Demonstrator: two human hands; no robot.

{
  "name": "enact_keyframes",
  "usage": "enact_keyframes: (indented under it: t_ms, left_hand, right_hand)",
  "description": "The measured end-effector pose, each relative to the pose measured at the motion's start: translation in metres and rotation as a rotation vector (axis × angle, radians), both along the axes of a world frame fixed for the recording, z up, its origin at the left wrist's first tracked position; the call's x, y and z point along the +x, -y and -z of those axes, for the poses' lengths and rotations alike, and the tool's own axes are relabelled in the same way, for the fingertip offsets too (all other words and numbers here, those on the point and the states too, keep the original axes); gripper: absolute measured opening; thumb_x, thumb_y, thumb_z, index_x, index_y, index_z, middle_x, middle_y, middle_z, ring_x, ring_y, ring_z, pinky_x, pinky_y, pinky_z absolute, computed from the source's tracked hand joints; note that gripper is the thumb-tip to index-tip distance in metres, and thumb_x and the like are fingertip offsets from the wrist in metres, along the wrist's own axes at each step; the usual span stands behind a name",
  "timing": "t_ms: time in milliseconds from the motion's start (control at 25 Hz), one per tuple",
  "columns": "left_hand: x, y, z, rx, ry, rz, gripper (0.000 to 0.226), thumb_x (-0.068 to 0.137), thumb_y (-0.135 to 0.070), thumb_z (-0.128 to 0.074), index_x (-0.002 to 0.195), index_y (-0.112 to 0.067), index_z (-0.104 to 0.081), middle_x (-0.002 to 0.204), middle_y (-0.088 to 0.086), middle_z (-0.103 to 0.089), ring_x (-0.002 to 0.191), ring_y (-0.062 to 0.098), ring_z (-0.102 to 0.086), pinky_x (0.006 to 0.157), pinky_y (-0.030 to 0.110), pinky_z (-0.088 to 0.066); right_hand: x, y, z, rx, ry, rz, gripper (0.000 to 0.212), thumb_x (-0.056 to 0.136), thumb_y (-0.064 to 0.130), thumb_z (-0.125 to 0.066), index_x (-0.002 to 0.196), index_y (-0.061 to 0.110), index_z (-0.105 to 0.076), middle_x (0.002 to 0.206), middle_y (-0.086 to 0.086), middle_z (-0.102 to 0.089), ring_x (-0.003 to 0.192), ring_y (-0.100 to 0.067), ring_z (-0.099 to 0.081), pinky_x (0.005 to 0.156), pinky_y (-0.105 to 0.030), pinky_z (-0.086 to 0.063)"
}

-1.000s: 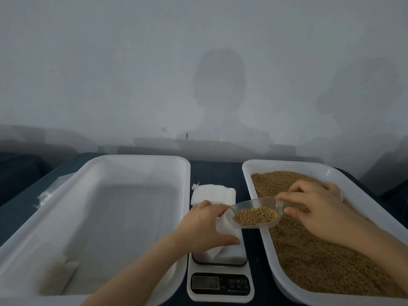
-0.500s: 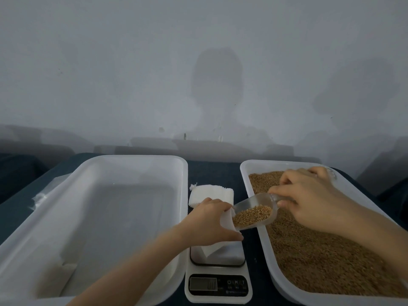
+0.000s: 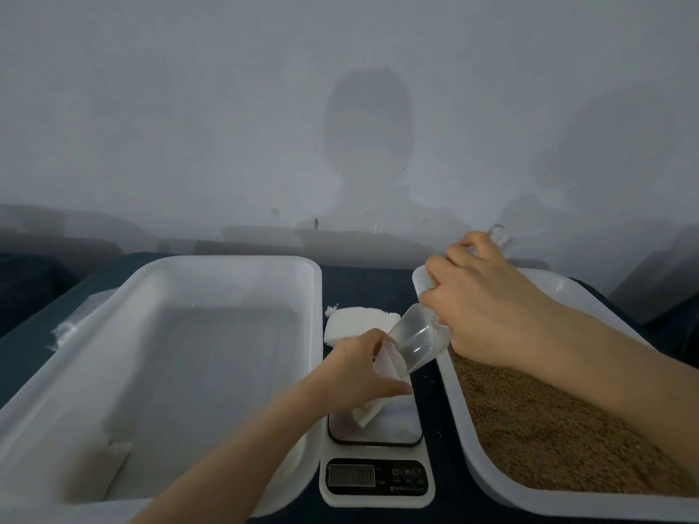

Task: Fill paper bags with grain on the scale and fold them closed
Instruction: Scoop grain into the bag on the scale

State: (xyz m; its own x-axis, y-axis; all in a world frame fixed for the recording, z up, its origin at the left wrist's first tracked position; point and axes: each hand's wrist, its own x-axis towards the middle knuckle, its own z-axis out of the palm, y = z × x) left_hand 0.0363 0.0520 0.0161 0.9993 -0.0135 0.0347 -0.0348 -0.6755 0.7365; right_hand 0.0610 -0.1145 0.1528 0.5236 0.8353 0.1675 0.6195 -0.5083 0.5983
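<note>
At the bottom centre of the frame the scale (image 3: 376, 482) sits between two white trays; its display is too dim to read. On its platform stands the paper bag (image 3: 368, 414), leaning a little. The left hand (image 3: 359, 374) grips it near the top, fingers and thumb curled round the paper to keep the mouth spread.

The clear scoop (image 3: 414, 344) has changed most. A second ago it was level and heaped with grain beside the bag. Now it is tipped steeply, lip down at the bag's mouth, and its bowl looks see-through and empty. I judge that this scoopful has gone into the bag, so filling is under way; the weight still has to be checked before any folding. The right hand (image 3: 488, 308), centre right, is closed round the scoop's handle with the wrist raised, and the handle's end pokes out above the knuckles.

The tray (image 3: 567, 289) at the right holds a deep, even bed of brown grain (image 3: 548, 429). The larger tray (image 3: 227, 260) at the left is almost bare, with one flat pale piece, perhaps a bag, in its lower left corner (image 3: 109, 467).

Behind the scale, at centre frame, a stack of flat white bags (image 3: 351, 323) lies on the dark table (image 3: 363, 277). Beyond is a grey wall bearing the person's shadow.
</note>
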Motion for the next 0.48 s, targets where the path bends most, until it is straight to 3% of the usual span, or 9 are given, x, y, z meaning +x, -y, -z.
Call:
enact_keyframes:
  t_ms: [160,280,480]
  left_hand:
    - [0.000,-0.003,0.000,-0.005,-0.002,-0.020,0.058,0.068,-0.046,-0.079,0.116,-0.031,-0.050,0.109,-0.011,-0.059,0.098,0.008,-0.058,0.080,0.019,-0.050]
    - [0.001,-0.004,0.000,0.014,-0.015,-0.017,0.054,0.073,-0.041,-0.077,0.118,-0.028,-0.051,0.112,-0.006,-0.059,0.099,0.012,-0.058,0.085,0.026,-0.052]
    - [-0.001,-0.004,-0.002,0.004,-0.008,0.008,0.050,0.076,-0.038,-0.075,0.118,-0.025,-0.051,0.114,-0.005,-0.059,0.102,0.015,-0.057,0.089,0.031,-0.052]
  right_hand:
    - [-0.006,0.003,-0.002,0.007,0.022,0.012,0.031,0.080,0.013,-0.042,0.098,0.024,-0.065,0.094,0.001,-0.044,0.095,-0.023,-0.043,0.097,-0.040,-0.010]
    - [-0.006,0.020,-0.007,0.074,0.047,0.027,0.023,0.080,0.021,-0.057,0.099,0.028,-0.067,0.095,0.003,-0.052,0.096,-0.021,-0.050,0.097,-0.041,-0.012]
    - [0.027,0.088,-0.005,0.299,0.095,0.095,0.028,0.061,0.024,-0.082,0.087,0.025,-0.074,0.076,0.000,-0.060,0.073,-0.027,-0.061,0.088,-0.042,-0.024]
